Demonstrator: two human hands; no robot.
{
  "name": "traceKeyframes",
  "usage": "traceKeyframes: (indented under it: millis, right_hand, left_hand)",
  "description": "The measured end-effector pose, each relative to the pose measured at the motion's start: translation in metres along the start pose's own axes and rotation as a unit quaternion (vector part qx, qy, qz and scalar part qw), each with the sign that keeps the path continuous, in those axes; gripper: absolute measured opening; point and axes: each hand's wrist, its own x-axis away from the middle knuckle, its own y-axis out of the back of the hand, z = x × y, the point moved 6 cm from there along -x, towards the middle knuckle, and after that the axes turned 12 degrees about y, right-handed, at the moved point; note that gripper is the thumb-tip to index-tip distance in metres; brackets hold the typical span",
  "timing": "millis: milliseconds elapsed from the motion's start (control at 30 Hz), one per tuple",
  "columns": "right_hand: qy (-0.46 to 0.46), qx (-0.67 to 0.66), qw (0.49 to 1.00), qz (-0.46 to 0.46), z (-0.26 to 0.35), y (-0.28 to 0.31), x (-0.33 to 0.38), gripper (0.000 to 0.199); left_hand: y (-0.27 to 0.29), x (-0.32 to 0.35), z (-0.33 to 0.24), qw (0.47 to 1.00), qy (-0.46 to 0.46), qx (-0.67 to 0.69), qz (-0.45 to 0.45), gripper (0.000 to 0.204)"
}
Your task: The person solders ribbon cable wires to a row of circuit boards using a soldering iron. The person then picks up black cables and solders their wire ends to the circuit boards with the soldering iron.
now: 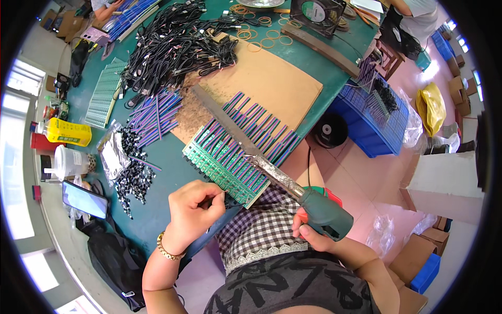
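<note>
A panel of green circuit boards (219,159) lies at the table's near edge, with purple-and-black wire strips (272,125) reaching from it toward the far right. Across the strips rests a long flat metal bar (217,112). My right hand (314,234) is closed on the thick green handle of a soldering iron (327,212); its metal barrel points up-left over the boards. By the panel's near-left edge, my left hand (196,209) is closed in a pinch, and what its fingertips hold is too small to make out. A checkered cloth (261,230) covers my lap.
A brown board (282,73) lies under the work. Black cables (162,47), rubber bands (256,36), small black connectors (133,178) and a fan (316,15) sit around it. A phone (85,200) stands at left. A blue crate (374,125) stands right. Other people sit across the table.
</note>
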Motion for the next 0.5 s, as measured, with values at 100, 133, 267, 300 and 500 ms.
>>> traceKeyframes:
  millis: [100,133,267,300,500]
  right_hand:
    - [0.026,0.052,0.998,0.028,-0.001,-0.003,-0.005,0.007]
    - [0.014,0.048,0.998,0.035,-0.003,-0.006,-0.007,0.005]
    - [0.097,0.024,0.984,0.146,-0.003,-0.021,-0.020,0.037]
    - [0.098,0.027,0.985,0.140,0.000,-0.032,-0.026,0.037]
    - [0.126,-0.069,0.989,-0.025,0.012,-0.052,-0.057,0.018]
  left_hand:
    - [-0.004,0.002,-0.009,0.999,-0.036,-0.022,-0.005,0.008]
    - [-0.004,0.002,-0.012,0.998,-0.050,-0.036,-0.011,0.008]
    - [-0.008,0.001,-0.017,0.999,0.003,0.052,0.010,0.007]
    - [-0.009,0.003,-0.020,0.998,0.000,0.054,0.015,0.007]
    - [-0.021,0.017,-0.018,0.980,0.079,0.135,0.127,0.008]
